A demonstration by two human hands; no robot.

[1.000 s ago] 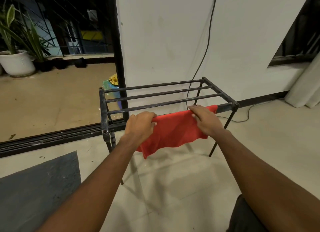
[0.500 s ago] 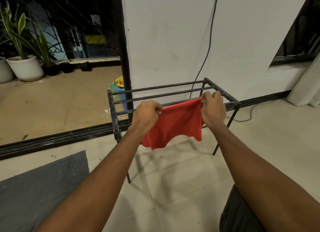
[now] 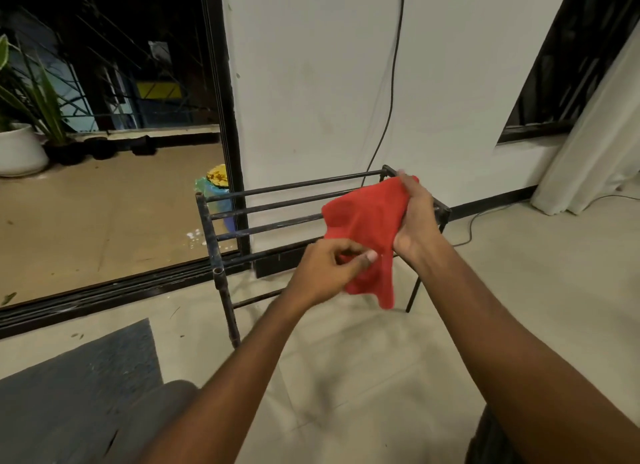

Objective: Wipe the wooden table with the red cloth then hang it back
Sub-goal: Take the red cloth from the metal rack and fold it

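The red cloth (image 3: 363,221) is bunched and held in the air above the right end of a black metal rack (image 3: 263,205). My right hand (image 3: 415,217) grips its upper right part, fingers curled round the fabric. My left hand (image 3: 325,273) pinches the cloth's lower left edge between thumb and fingers. A loose corner of the cloth hangs down below both hands. No wooden table is in view.
The rack stands on a pale tiled floor against a white wall (image 3: 346,82) with a black cable (image 3: 391,92) running down it. A sliding door frame (image 3: 225,117) opens to a patio with a potted plant (image 3: 20,144). A grey mat (image 3: 79,377) lies at lower left, a curtain (image 3: 588,134) at right.
The cloth was draped over the rack's front bar with both hands on it. Now it is off the bar, gathered up to the right, and my left hand has moved right to its lower edge.
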